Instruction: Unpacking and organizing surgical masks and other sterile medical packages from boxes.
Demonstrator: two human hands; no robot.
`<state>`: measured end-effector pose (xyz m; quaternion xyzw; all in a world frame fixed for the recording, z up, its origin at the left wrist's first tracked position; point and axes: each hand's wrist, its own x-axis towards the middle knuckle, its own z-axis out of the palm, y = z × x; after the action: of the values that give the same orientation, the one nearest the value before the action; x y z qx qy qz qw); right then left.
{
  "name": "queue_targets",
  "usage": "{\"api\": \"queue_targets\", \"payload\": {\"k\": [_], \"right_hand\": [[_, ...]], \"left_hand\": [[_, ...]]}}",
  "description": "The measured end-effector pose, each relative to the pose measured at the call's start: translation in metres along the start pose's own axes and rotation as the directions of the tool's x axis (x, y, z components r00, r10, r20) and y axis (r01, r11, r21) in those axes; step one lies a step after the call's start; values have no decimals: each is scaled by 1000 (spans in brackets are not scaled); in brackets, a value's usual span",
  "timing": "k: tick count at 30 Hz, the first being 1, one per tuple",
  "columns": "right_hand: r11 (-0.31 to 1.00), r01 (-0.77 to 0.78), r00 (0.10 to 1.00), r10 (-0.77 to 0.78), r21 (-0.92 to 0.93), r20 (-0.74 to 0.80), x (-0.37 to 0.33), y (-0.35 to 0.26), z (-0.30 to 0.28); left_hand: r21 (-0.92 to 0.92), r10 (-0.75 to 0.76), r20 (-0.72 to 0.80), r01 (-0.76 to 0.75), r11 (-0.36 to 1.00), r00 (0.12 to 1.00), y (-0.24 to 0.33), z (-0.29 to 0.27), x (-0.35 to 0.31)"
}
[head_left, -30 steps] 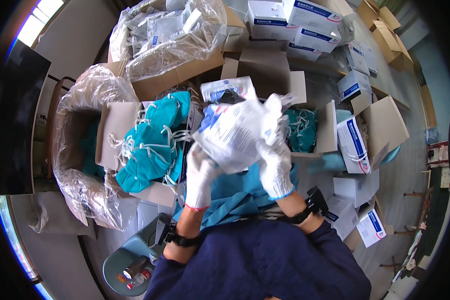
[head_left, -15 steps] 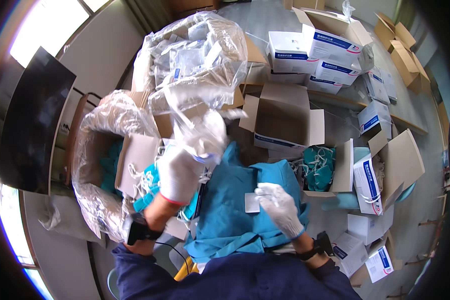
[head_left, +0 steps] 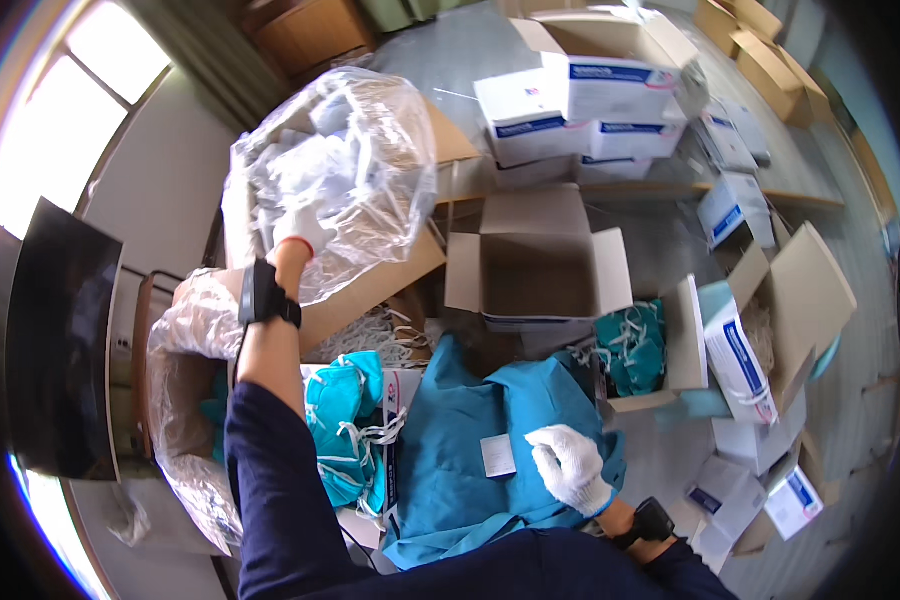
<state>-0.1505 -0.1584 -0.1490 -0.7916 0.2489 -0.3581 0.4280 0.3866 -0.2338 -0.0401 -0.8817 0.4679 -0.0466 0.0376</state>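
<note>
My left hand [head_left: 305,228], in a white knit glove, reaches far forward into a large box lined with clear plastic [head_left: 395,215]. It is at a heap of clear plastic packets [head_left: 315,165], its fingers blurred among them. My right hand [head_left: 570,468], also gloved, is held over a blue cloth [head_left: 445,440] spread on my lap. Its fingers are curled in with nothing visible in them. Beside it on the cloth lies a small white paper square [head_left: 498,456]. Teal masks with white straps [head_left: 345,430] are piled under my left forearm.
An open carton [head_left: 535,275] stands ahead of my lap. More teal masks [head_left: 632,345] fill a box to the right, beside another open carton [head_left: 810,300]. White boxes [head_left: 530,125] are stacked behind. At left are a second plastic-lined box [head_left: 175,400] and a black screen [head_left: 65,340].
My left hand has moved forward and left from above the masks to the lined box; the blurred clear plastic packet is no longer distinct in it. My right hand has shifted slightly and curled more.
</note>
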Motion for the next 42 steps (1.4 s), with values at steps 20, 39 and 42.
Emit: {"api": "queue_targets", "payload": {"k": [20,39,42], "right_hand": [[883,-358,921,388,303,-44,6,13,-7],[471,-612,701,695,635,159,8,18,-17],[474,-598,712,684,647,157,13,13,-11]], "left_hand": [[-788,-161,411,439,432,897,289,198,-146],[-840,-320,430,504,202,845,276,287,-146],[-938,-223,222,270,217,949,261,250,-148]]}}
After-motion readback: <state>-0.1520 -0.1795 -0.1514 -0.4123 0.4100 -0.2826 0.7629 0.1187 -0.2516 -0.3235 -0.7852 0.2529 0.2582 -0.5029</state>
